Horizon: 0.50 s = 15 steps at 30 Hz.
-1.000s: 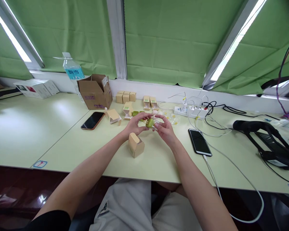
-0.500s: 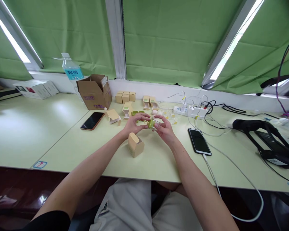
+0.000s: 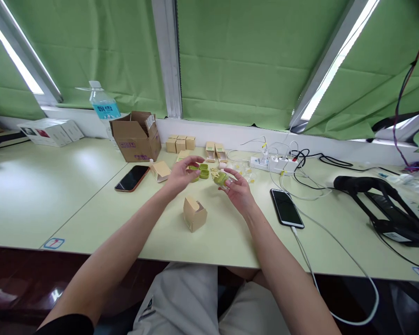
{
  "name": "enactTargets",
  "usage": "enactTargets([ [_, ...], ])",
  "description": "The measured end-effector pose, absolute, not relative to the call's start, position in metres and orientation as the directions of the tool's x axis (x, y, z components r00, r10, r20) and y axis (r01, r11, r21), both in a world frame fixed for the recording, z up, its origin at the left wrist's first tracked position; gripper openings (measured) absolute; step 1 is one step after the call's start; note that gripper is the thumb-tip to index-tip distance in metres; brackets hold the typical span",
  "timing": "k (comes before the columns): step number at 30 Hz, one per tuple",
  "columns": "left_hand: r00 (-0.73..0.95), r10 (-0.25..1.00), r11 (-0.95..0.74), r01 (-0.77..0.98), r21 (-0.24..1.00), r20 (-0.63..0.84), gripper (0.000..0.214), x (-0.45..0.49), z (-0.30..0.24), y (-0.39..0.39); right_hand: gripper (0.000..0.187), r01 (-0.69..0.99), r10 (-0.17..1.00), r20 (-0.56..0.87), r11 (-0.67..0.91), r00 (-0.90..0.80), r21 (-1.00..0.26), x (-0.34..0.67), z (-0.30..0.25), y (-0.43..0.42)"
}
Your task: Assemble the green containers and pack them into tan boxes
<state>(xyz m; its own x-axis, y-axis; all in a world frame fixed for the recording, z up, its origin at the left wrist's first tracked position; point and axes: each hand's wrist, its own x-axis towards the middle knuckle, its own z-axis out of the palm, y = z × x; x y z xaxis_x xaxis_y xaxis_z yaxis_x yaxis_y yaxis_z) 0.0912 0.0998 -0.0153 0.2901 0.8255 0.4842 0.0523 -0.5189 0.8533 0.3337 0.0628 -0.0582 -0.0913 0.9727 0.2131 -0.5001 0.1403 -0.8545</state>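
Observation:
My right hand (image 3: 239,190) grips a small green piece with clear plastic (image 3: 221,179) around it; its exact kind is too small to tell. To the left, my left hand (image 3: 182,177) is apart from it, thumb and fingers spread with nothing seen between them. Just beyond the left fingertips are several small green square cups (image 3: 204,170), partly covered by that hand. Small pale yellow pieces (image 3: 214,172) lie beside the cups. A small open cardboard box (image 3: 194,215) stands nearer me, between my forearms.
Open small boxes (image 3: 160,171) and closed ones (image 3: 180,143) stand farther back, near a large carton (image 3: 135,139) and a bottle (image 3: 105,108). Phones (image 3: 132,178) (image 3: 287,208) lie on either side. Clear plastic pieces (image 3: 246,171), a power strip (image 3: 274,164) and cables are right.
My left hand has let go of the green piece and moved left toward the cups, its fingers spreading. My right hand keeps the piece in nearly the same place.

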Motion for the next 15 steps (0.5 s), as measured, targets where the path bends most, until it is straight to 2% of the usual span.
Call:
enactTargets([
  [2,0.272,0.828,-0.535,0.117,0.837,0.491,0.037,0.076,-0.003,0.083,0.059,-0.530,0.977,0.202,0.134,-0.071,-0.838,0.335,-0.059,0.064],
  [4,0.315,0.810,-0.575,0.258,0.776,0.495,0.041,0.061,0.002,0.057,0.058,-0.553,0.981,0.189,0.130,-0.051,-0.823,0.335,-0.061,0.066],
  [6,0.364,0.794,-0.608,0.440,0.661,0.487,0.054,0.051,-0.002,0.026,0.058,-0.562,0.984,0.177,0.132,-0.026,-0.817,0.335,-0.062,0.068],
  [9,0.337,0.847,-0.524,0.662,0.536,0.411,0.083,0.049,-0.021,-0.014,0.058,-0.567,0.988,0.157,0.136,0.013,-0.812,0.333,-0.065,0.072],
  [12,0.329,0.883,-0.465,0.713,0.525,0.335,0.091,0.055,-0.040,-0.030,0.060,-0.570,0.989,0.143,0.138,0.036,-0.810,0.332,-0.067,0.073],
  [15,0.363,0.892,-0.450,0.665,0.595,0.269,0.078,0.060,-0.050,-0.024,0.059,-0.557,0.989,0.143,0.144,0.046,-0.818,0.332,-0.067,0.074],
])
